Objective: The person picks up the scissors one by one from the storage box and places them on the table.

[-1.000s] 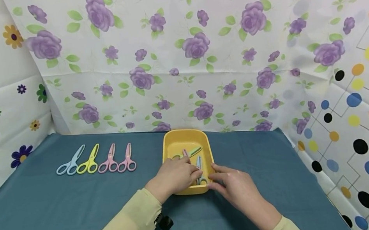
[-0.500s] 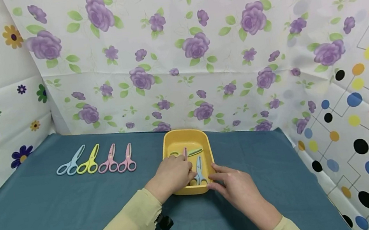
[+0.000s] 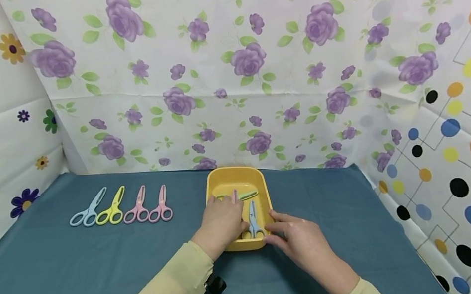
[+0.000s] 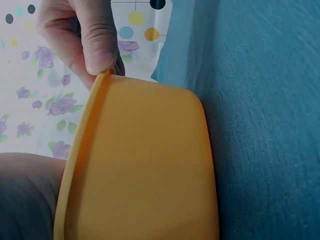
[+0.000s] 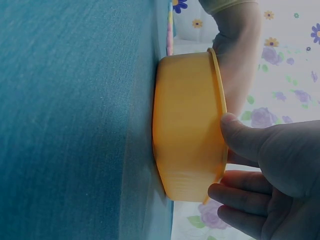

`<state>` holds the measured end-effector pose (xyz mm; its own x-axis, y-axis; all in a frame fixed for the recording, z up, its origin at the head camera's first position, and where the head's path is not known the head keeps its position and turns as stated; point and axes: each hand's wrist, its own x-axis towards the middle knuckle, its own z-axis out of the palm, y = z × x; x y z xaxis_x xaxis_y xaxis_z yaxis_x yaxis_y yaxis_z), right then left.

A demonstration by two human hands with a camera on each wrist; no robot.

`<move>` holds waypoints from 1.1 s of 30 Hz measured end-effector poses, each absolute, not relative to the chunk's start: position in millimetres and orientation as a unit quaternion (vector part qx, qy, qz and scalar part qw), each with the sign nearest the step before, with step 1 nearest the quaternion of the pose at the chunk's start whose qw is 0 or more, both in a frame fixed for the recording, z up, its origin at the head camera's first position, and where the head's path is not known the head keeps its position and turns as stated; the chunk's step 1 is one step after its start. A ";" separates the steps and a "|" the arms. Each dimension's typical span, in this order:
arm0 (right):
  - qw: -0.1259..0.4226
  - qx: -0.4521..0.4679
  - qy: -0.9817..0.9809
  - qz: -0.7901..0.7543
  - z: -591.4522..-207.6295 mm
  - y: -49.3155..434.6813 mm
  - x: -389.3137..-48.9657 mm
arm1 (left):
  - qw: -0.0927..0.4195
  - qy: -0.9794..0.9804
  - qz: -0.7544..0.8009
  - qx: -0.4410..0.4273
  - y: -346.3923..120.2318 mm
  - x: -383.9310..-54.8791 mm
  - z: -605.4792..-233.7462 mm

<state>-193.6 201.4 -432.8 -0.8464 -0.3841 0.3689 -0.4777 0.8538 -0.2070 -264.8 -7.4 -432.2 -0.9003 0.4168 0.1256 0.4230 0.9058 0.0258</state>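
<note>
In the head view my left hand (image 3: 222, 220) reaches down into a yellow tray (image 3: 262, 183), over a pair of pink scissors (image 3: 234, 197) whose blade shows past the fingers. Its fingertips are hidden, so whether they grip the pink scissors I cannot tell. Blue scissors (image 3: 252, 217) lie just right of that hand, with green scissors (image 3: 248, 196) crosswise farther back in the tray. My right hand (image 3: 303, 240) holds the tray's near right corner; in the left wrist view its thumb (image 4: 99, 55) presses on the rim.
Left of the tray, a row on the blue cloth (image 3: 152, 259) has blue scissors (image 3: 89, 210), yellow scissors (image 3: 111, 208) and two pink pairs (image 3: 137, 207). A flowered curtain (image 3: 233, 132) stands behind, with a dotted one (image 3: 470, 174) on the right.
The left forearm has swung slightly right and the hand has turned over the pink scissors. The blue scissors in the tray show more fully than a second ago. The right hand keeps its hold.
</note>
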 end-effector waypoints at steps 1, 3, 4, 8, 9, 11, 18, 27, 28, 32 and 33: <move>0.160 0.228 -0.949 0.148 -433.0 201.7 -193.5 | 0.058 -0.975 -0.022 -0.213 -6.3 -265.2 -432.6; 0.160 0.228 -0.949 0.150 -433.6 202.3 -193.8 | 0.060 -0.976 -0.013 -0.210 -4.8 -266.0 -433.2; 0.161 0.230 -0.948 0.150 -433.3 202.1 -194.0 | 0.061 -0.976 -0.007 -0.209 -4.8 -266.3 -433.2; 0.161 0.230 -0.948 0.152 -432.7 201.5 -194.3 | 0.063 -0.975 0.003 -0.212 -5.4 -266.4 -432.4; 0.161 0.229 -0.948 0.151 -432.9 201.4 -194.2 | 0.060 -0.975 0.005 -0.213 -5.5 -266.0 -432.1; 0.160 0.228 -0.949 0.151 -433.1 201.3 -194.1 | 0.056 -0.975 0.005 -0.216 -5.8 -265.8 -431.7; 0.159 0.229 -0.948 0.155 -432.9 201.6 -194.0 | 0.045 -0.974 0.014 -0.224 -6.8 -267.7 -430.9; 0.156 0.229 -0.948 0.154 -432.3 202.0 -194.2 | 0.044 -0.972 0.013 -0.230 -5.3 -268.9 -430.3; 0.156 0.229 -0.948 0.155 -432.3 202.0 -194.5 | 0.047 -0.972 0.010 -0.231 -5.4 -268.4 -429.9; 0.157 0.228 -0.948 0.155 -432.6 201.9 -194.4 | 0.058 -0.970 0.001 -0.238 -5.7 -267.6 -431.4; 0.157 0.228 -0.948 0.155 -432.6 201.9 -194.4 | 0.059 -0.969 -0.002 -0.239 -5.7 -267.3 -431.8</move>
<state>-194.4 201.9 -432.6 -0.8470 -0.3838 0.3679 -0.4807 0.8484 -0.2217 -267.3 -5.7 -431.8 -0.8784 0.4639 0.1146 0.4643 0.8853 -0.0250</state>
